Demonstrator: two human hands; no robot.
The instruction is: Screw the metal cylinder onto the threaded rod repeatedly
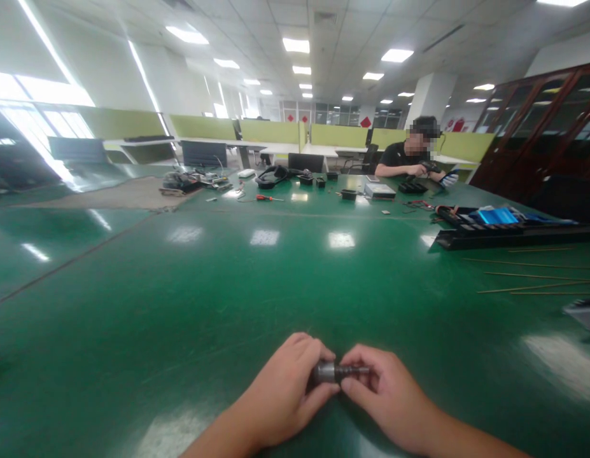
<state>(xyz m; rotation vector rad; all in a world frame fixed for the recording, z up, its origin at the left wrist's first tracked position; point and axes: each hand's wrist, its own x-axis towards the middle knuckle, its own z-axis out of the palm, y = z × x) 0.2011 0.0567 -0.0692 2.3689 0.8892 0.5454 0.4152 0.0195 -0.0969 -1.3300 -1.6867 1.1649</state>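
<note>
Head view now, and over the green tabletop [218,286] the metal cylinder [326,372] is gripped by the left hand [287,385], its ridged shaft [352,370] pinched by the right hand [393,391], both best held in line.

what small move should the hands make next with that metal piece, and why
Probably brace the metal cylinder with the left hand and gently try turning the narrow shaft with the right hand: the left grips the wider piece, the right pinches the thinner one, and both lie in line. Whether they come apart, I can't tell.
</note>
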